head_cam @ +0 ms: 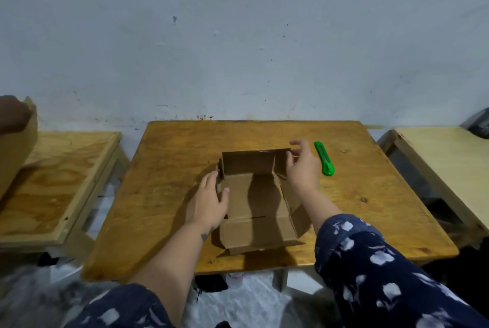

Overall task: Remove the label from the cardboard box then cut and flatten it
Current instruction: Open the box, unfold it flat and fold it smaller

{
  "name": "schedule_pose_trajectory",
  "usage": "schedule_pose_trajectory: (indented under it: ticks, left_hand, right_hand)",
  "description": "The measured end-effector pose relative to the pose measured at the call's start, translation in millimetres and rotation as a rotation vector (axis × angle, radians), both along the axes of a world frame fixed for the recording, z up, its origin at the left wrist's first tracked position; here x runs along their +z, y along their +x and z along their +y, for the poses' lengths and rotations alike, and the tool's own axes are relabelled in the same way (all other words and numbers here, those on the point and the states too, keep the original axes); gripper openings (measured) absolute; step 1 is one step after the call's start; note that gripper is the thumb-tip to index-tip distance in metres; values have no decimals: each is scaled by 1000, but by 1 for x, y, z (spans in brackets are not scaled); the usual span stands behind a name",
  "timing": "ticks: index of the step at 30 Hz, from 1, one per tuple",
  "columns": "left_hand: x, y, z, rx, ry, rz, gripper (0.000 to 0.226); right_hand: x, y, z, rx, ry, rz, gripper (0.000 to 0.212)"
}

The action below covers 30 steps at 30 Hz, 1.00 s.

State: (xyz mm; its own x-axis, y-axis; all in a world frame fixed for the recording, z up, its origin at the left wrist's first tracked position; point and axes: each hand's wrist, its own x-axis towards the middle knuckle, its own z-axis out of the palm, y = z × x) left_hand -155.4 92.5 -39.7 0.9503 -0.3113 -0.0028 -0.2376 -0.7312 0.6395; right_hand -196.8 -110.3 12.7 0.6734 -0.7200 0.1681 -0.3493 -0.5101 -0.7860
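Note:
A brown cardboard box [254, 195] lies opened up in the middle of the wooden table [164, 168], its inner side facing up and its far wall still standing. My left hand [211, 202] presses on the box's left wall, thumb inside and fingers outside. My right hand [301, 166] pinches the far right corner flap of the box. A green utility knife [325, 158] lies on the table just right of my right hand. No label is visible on the box.
A second wooden table [60, 182] stands to the left with a large cardboard box [16, 139] and another person's hand at the frame edge. A pale table [444, 158] stands to the right. Plastic sheeting covers the floor below.

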Motion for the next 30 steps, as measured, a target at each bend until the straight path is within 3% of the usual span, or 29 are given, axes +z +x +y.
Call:
schedule_pose_trajectory:
  ticks: [3,10,15,18,22,30]
  left_hand:
    - [0,15,-8,21,58,58,62]
    - [-8,33,-12,52,71,48,54]
    - [-20,40,-4,19,31,10,53]
    - [-28,49,7,15,30,25,54]
    - [-43,65,17,-29,184,16,54]
    - [-43,93,7,-63,436,62,56]
  right_hand:
    - [-2,12,-2,-47,-4,7,10]
    - [-1,54,-14,-71,-15,14,13]
    - [-25,79,-22,16,19,85,45]
    - [-32,92,-26,21,61,16,49]
    - [-33,122,-33,-13,118,-40,43]
    - [-29,159,-58,-63,16,50,35]
